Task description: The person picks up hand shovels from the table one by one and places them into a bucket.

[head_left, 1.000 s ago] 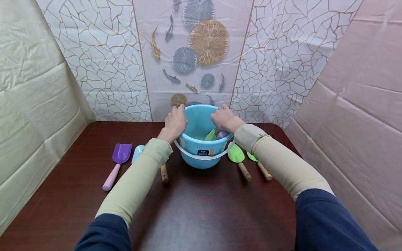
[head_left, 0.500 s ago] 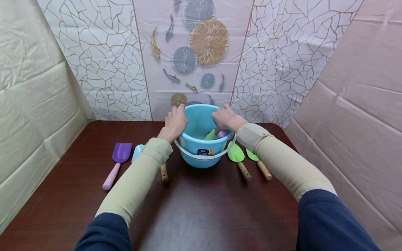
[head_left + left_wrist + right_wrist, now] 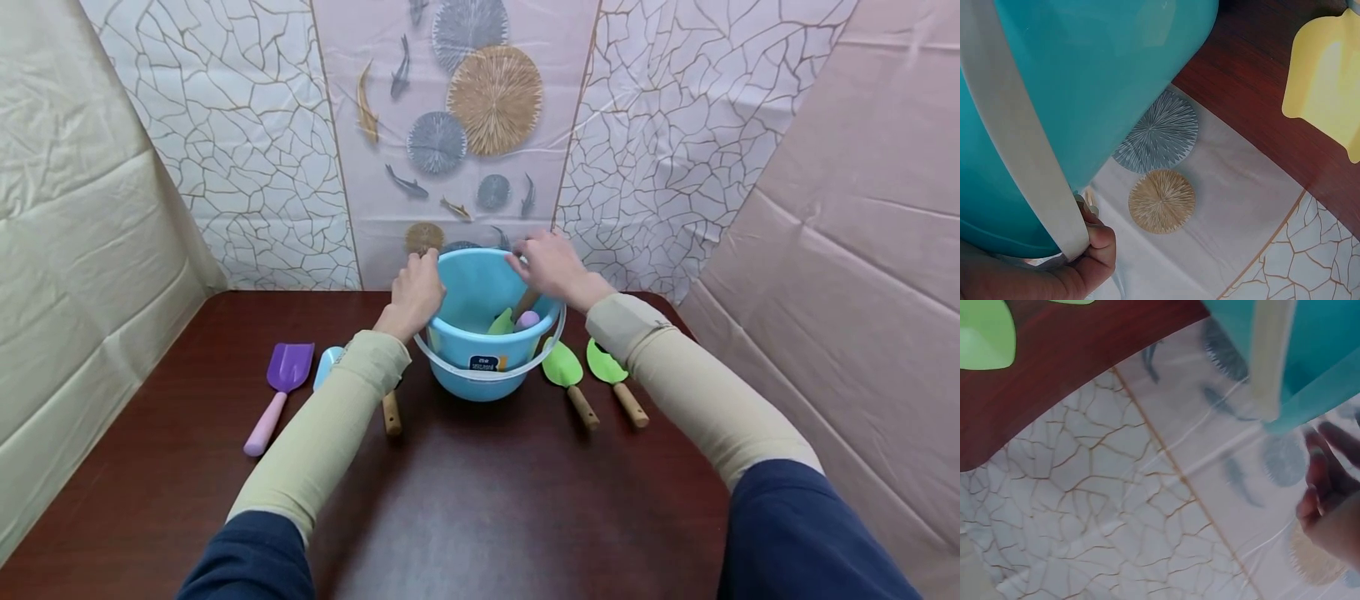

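Note:
A light blue bucket (image 3: 480, 367) stands upright on the table's far part, its white handle (image 3: 480, 377) hanging down in front. Inside lean a green trowel (image 3: 501, 323) with a wooden handle and a tool whose rounded pink handle end (image 3: 527, 320) shows. My left hand (image 3: 417, 287) grips the bucket's left rim, fingers curled over it; in the left wrist view it also pinches the handle's end. My right hand (image 3: 551, 265) hovers just above the right rim, fingers loosely bent and holding nothing. Its fingers are blurred in the right wrist view.
Left of the bucket lie a purple shovel (image 3: 279, 387), a light blue one (image 3: 328, 363) partly behind my forearm, and a yellow one (image 3: 1325, 81). On the right lie two green trowels, one nearer (image 3: 564, 367) and one farther out (image 3: 609, 367). A patterned cloth (image 3: 450, 192) hangs behind.
My right hand has risen out of the bucket and moved right and back, uncovering a wooden handle and the pink handle end. The left hand stays on the rim.

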A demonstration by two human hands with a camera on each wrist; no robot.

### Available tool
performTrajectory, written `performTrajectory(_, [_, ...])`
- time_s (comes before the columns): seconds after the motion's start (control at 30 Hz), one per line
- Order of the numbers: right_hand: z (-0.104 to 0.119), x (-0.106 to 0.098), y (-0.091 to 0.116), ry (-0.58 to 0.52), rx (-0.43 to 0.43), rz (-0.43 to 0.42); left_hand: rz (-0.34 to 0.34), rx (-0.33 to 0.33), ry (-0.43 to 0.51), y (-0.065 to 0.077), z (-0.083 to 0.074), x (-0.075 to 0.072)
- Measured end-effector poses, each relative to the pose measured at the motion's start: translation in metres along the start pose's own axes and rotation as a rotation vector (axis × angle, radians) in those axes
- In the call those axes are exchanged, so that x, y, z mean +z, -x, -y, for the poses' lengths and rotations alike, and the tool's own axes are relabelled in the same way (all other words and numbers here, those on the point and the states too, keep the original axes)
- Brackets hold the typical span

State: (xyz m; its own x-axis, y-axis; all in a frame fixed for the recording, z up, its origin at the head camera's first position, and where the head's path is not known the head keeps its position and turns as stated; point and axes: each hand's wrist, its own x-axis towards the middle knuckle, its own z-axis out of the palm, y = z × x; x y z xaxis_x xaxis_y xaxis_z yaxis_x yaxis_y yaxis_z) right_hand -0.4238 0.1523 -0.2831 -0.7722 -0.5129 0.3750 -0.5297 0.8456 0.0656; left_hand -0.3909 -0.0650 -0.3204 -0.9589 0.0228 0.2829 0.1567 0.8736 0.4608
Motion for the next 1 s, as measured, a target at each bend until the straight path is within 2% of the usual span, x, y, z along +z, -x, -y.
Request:
performTrajectory(0.2, [-0.023, -0.002, 0.014, -0.018, 0.063, -0.191, 0.002, 0.002, -0.013, 0.0, 0.0, -0.001])
performTrajectory(0.33, [-0.042, 0.004, 0.026, -0.009, 0.135, -0.241, 0.001, 0.004, -0.016, 0.0, 0.0, -0.001])
performTrajectory(0.5, [-0.062, 0.014, 0.046, -0.016, 0.254, -0.134, 0.006, 0.006, -0.015, 0.0, -0.001, 0.0])
performTrajectory(0.8, [-0.083, 0.032, 0.083, -0.02, 0.365, 0.054, 0.007, 0.01, -0.006, 0.0, -0.001, 0.0])
performTrajectory(1.0, [-0.096, 0.041, 0.107, -0.029, 0.407, 0.289, 0.017, 0.006, 0.0, 0.0, -0.001, 0.0])
